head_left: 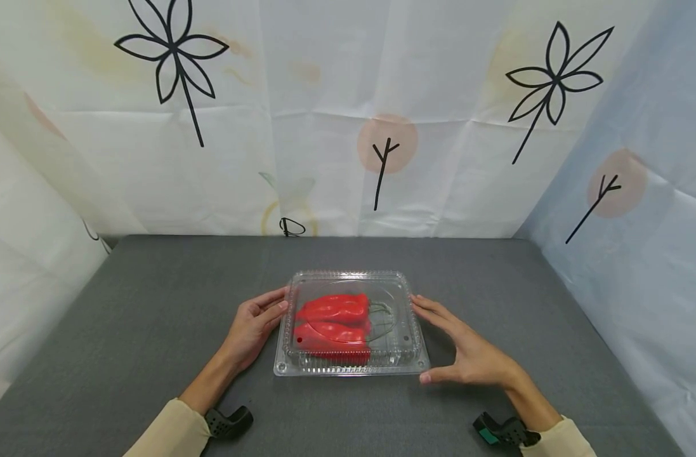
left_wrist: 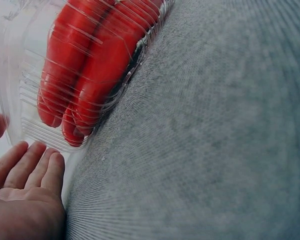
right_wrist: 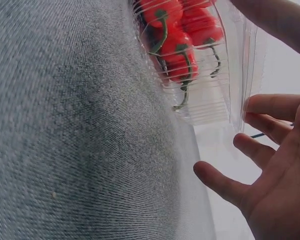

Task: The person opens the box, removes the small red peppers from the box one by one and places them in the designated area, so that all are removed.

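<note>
A clear plastic clamshell box [head_left: 353, 370] sits near the middle of the table, its lid down. Through the plastic show several red peppers [head_left: 335, 309] with green stems towards the right side. My left hand [head_left: 253, 331] is at the box's left side, fingertips touching or almost touching the edge; its fingers [left_wrist: 34, 167] look straight in the left wrist view. At the right side, my right hand [head_left: 478, 357] has its fingers spread, fingertips along the rim and thumb by the front right corner. The right wrist view shows the pepper stems [right_wrist: 189, 70] through the ribbed wall.
A dark grey cloth covers the table [head_left: 153, 304]. White printed fabric [head_left: 325, 127] hangs behind it, with more fabric at both sides. Each wrist carries a black strap, the left strap [head_left: 229, 423] and the right strap [head_left: 504, 430].
</note>
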`<action>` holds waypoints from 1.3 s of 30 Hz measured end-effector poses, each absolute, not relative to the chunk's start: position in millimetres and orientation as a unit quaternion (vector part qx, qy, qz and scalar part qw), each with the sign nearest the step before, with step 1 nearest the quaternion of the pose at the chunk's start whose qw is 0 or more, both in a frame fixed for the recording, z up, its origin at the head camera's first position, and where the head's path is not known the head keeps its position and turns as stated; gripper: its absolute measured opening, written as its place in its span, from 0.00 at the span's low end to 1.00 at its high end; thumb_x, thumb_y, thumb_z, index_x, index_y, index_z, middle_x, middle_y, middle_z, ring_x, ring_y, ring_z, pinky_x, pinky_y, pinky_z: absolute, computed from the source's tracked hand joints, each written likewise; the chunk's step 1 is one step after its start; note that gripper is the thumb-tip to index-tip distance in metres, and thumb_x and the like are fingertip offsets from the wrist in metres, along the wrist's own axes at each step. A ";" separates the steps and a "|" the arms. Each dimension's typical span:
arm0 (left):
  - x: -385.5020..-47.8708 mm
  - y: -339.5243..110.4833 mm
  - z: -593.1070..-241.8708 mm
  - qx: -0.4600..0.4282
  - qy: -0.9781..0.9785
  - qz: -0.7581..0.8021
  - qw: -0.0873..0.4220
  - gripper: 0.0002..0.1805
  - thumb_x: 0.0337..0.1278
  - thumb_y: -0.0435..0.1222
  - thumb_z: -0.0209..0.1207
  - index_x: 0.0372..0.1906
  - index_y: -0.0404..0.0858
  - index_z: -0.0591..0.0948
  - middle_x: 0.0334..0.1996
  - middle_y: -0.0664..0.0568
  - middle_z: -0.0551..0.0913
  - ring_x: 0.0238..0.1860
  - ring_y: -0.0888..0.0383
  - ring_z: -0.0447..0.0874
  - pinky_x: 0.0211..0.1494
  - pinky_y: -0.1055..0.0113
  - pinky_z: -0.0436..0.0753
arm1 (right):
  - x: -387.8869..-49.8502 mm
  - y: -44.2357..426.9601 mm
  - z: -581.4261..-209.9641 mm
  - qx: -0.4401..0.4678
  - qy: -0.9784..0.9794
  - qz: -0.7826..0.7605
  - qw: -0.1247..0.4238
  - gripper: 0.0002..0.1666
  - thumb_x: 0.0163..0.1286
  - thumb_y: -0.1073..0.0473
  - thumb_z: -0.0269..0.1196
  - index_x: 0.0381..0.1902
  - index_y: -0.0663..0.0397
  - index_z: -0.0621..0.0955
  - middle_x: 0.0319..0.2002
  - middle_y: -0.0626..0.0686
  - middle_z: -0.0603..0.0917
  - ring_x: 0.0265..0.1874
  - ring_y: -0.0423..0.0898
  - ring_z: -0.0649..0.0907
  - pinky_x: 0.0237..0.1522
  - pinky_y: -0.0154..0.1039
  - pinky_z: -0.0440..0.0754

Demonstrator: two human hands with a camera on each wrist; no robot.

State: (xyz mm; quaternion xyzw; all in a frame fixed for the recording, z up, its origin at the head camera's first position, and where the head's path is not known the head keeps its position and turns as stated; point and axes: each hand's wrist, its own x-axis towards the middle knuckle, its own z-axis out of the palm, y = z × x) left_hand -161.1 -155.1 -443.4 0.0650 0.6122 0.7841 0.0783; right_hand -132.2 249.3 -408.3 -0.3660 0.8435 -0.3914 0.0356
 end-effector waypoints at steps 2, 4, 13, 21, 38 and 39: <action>-161.0 -155.0 -443.6 0.064 0.616 0.781 0.077 0.28 0.73 0.28 0.55 0.70 0.18 0.63 0.68 0.25 0.68 0.61 0.59 0.80 0.60 0.68 0.79 | -132.5 250.5 -408.1 -0.370 0.838 -0.398 0.040 0.62 0.52 0.52 0.81 0.79 0.54 0.60 0.79 0.55 0.57 0.78 0.47 0.56 0.71 0.35 0.59; -160.8 -154.8 -443.6 0.062 0.618 0.780 0.076 0.28 0.73 0.29 0.55 0.71 0.18 0.63 0.68 0.25 0.68 0.61 0.59 0.80 0.60 0.69 0.79 | -132.5 251.2 -407.9 -0.373 0.835 -0.402 0.043 0.62 0.53 0.53 0.81 0.79 0.55 0.61 0.79 0.56 0.57 0.78 0.47 0.56 0.71 0.34 0.59; -161.2 -154.6 -444.6 0.072 0.613 0.784 0.073 0.28 0.73 0.27 0.54 0.70 0.16 0.63 0.68 0.24 0.68 0.61 0.59 0.80 0.60 0.69 0.80 | -132.7 251.4 -408.4 -0.369 0.829 -0.418 0.047 0.58 0.55 0.52 0.80 0.78 0.52 0.63 0.78 0.54 0.59 0.77 0.44 0.58 0.70 0.29 0.58; -160.9 -154.4 -443.7 0.072 0.616 0.782 0.069 0.27 0.73 0.27 0.54 0.70 0.17 0.63 0.68 0.24 0.67 0.61 0.60 0.79 0.60 0.69 0.79 | -133.2 247.0 -413.1 -0.374 0.815 -0.440 0.043 0.56 0.56 0.59 0.79 0.77 0.55 0.62 0.78 0.56 0.58 0.77 0.46 0.58 0.72 0.31 0.59; -161.6 -154.8 -446.3 0.077 0.622 0.778 0.050 0.27 0.74 0.28 0.53 0.70 0.17 0.63 0.68 0.25 0.67 0.61 0.61 0.80 0.59 0.70 0.79 | -132.6 240.1 -415.2 -0.377 0.804 -0.460 0.025 0.54 0.53 0.61 0.80 0.74 0.63 0.67 0.75 0.62 0.61 0.78 0.53 0.55 0.73 0.29 0.53; -161.2 -154.7 -446.0 0.077 0.622 0.778 0.049 0.27 0.74 0.28 0.53 0.70 0.17 0.63 0.68 0.24 0.67 0.61 0.60 0.80 0.59 0.70 0.79 | -132.7 239.7 -414.9 -0.378 0.803 -0.460 0.025 0.54 0.53 0.61 0.80 0.74 0.63 0.67 0.74 0.63 0.62 0.78 0.53 0.55 0.73 0.29 0.53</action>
